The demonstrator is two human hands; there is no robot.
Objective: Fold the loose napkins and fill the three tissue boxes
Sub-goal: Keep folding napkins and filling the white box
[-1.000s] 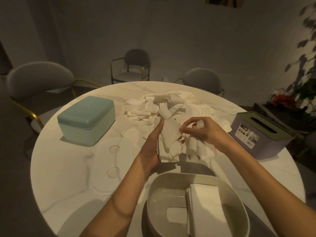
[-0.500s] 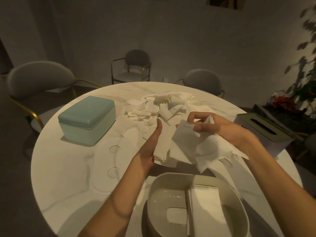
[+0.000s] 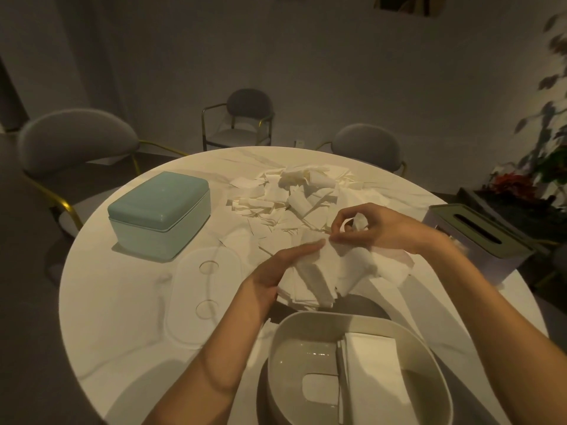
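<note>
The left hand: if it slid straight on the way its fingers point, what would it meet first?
Probably the right hand: the left hand points at its fingertips across the napkin; depth is unclear.

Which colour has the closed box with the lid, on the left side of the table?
The closed box is pale mint green, seen in the head view.

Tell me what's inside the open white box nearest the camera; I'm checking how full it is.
The open white box holds a stack of folded napkins on its right side; the left is bare. The stack covers the bottom beneath it.
</note>
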